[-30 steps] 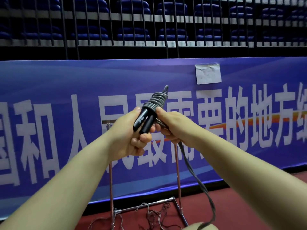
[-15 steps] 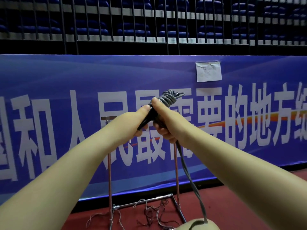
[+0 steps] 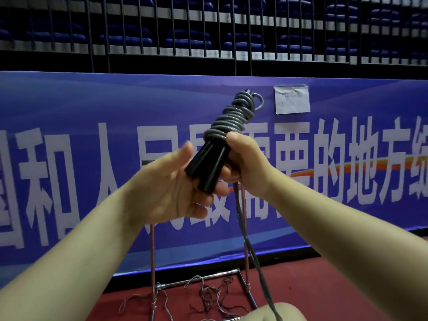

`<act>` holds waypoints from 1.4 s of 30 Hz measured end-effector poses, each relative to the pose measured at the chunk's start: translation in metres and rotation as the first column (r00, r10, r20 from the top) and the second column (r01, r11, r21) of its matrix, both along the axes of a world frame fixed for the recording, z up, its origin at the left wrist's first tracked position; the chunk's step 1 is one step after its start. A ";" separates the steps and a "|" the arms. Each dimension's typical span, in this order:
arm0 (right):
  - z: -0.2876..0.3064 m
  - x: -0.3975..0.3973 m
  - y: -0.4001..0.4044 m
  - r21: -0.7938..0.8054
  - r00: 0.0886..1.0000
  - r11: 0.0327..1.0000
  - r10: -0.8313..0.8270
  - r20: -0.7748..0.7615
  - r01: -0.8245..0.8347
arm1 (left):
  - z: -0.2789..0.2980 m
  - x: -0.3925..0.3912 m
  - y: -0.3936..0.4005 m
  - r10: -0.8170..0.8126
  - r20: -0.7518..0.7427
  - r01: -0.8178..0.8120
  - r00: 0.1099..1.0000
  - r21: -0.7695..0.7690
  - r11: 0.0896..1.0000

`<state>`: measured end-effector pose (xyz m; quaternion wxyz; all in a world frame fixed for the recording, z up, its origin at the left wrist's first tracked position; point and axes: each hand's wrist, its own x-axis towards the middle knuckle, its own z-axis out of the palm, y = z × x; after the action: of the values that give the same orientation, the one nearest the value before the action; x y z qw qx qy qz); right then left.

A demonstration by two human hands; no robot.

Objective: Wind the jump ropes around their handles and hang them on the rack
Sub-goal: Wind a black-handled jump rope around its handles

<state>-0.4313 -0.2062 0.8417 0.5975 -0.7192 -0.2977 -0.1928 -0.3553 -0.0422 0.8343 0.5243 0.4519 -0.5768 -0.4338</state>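
**Q:** Head camera first, then: what filled the view?

**R:** Widest of all was a blue banner (image 3: 92, 140) with big white characters, stretched under dark railings (image 3: 162, 31) and rows of blue seats. A small white paper note (image 3: 292, 100) was stuck on the banner. Below lay a red floor (image 3: 335, 281), and on it stood the metal rack (image 3: 199, 278), its two uprights rising behind the hands, loose threads tangled round its base.

**Q:** And the hands?

**R:** Both were raised in front of the banner. The right hand (image 3: 247, 167) gripped the two black handles (image 3: 206, 165), thumb pressed at the lowest coils. The left hand (image 3: 171, 181) was spread wide, fingers relaxed, its palm beside the handle ends; whether it touched them I could not tell.

**Q:** Where was the jump rope?

**R:** The jump rope (image 3: 234, 119) was coiled grey around the upper part of the handles, tilted up to the right, with a small loop at the top. Its loose tail (image 3: 252, 258) hung from under the right hand toward the lower edge.
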 end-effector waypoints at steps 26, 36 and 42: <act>-0.011 0.003 0.007 -0.220 0.950 0.934 -0.304 -0.070 0.283 | -0.006 -0.014 0.008 0.552 -0.126 -0.548 0.824 0.071 0.834; -0.027 -0.001 0.005 -0.169 0.892 0.879 -0.453 -0.009 0.445 | -0.005 -0.020 -0.001 0.868 0.407 -0.765 0.286 -0.449 0.462; -0.033 -0.011 -0.001 -0.024 0.957 0.992 -0.125 -0.262 0.123 | -0.010 -0.021 -0.002 0.768 0.630 -0.645 -0.113 -0.634 0.426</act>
<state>-0.4426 -0.2071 0.8083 0.6158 -0.7578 -0.1709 -0.1317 -0.3766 -0.0444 0.8240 0.3044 0.8027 -0.4414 0.2613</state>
